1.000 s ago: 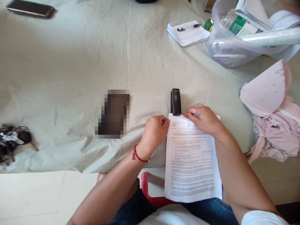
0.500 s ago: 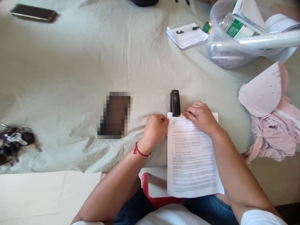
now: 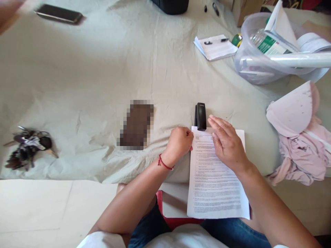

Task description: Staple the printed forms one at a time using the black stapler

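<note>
A printed sheet of paper (image 3: 217, 186), perhaps more than one layer, lies over the front edge of the cloth-covered surface and hangs toward my lap. My left hand (image 3: 180, 142) is closed at its upper left edge, pinching the paper with thumb and fingers. Over the upper right part of the sheet, my right hand (image 3: 229, 143) has its fingers stretched out, holding nothing. Just left of those fingertips, a black stapler (image 3: 201, 116) stands with its near end at the paper's top edge. Whether the paper is between its jaws, I cannot tell.
Left of my hands are a pixelated dark rectangle (image 3: 137, 125) and a bunch of keys (image 3: 31, 146). A phone (image 3: 59, 14) lies far left. Notepad (image 3: 217, 50), translucent basin (image 3: 248, 70) and pink garment (image 3: 302, 144) are to the right. A blurred body part (image 3: 9, 13) shows upper left.
My right hand has come off the paper's top edge, and its fingers have straightened beside the stapler. My left hand still grips the sheet. The whole view has shifted slightly.
</note>
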`<state>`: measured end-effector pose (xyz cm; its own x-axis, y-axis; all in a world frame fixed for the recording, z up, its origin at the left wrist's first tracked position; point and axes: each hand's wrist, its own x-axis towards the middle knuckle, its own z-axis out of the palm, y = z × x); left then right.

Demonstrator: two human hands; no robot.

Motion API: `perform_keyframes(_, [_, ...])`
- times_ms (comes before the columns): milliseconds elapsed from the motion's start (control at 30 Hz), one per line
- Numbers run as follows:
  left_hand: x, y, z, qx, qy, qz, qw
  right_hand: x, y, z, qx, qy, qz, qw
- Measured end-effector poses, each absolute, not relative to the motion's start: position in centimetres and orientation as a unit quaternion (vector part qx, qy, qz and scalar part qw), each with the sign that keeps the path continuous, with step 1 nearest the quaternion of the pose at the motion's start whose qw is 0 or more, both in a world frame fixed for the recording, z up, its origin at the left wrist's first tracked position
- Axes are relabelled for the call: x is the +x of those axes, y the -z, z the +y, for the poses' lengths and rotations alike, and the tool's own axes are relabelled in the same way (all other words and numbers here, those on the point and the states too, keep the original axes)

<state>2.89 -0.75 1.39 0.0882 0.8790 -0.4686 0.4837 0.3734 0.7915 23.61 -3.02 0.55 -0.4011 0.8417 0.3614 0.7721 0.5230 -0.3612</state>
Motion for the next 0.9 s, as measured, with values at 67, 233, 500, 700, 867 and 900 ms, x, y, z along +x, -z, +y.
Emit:
perform_keyframes(67, [2.9, -1.5, -0.7, 0.532, -0.187, 0.644, 0.517, 23.1, -0.5, -3.7, -0.469, -0.055, -0.854, 0.220])
perform_keyframes(233, [2.9, -1.4, -0.6, 0.546, -0.176, 0.643, 0.508, 22.8, 0.3, -4.1, -0.471, -0.029, -0.868, 0.155])
perform_keyframes(500, [3.0, -1.3, -0.3, 0.551, -0.173, 0.642, 0.504, 22.2, 0.6, -4.5, -0.473, -0.020, -0.868, 0.152])
perform_keyframes(700, [3.0, -1.4, -0.4, 0.557, -0.181, 0.641, 0.495, 22.0, 1.4, -4.9, -0.478, -0.023, -0.865, 0.150])
perform_keyframes(867, [3.0, -1.7, -0.3, 0.552, -0.183, 0.643, 0.499, 21.7, 2.2, -5.2, -0.478, -0.004, -0.863, 0.164])
perform_keyframes(900, [3.0, -1.7, -0.3, 0.551, -0.183, 0.644, 0.499, 21.6, 2.4, -5.2, -0.477, 0.004, -0.863, 0.167])
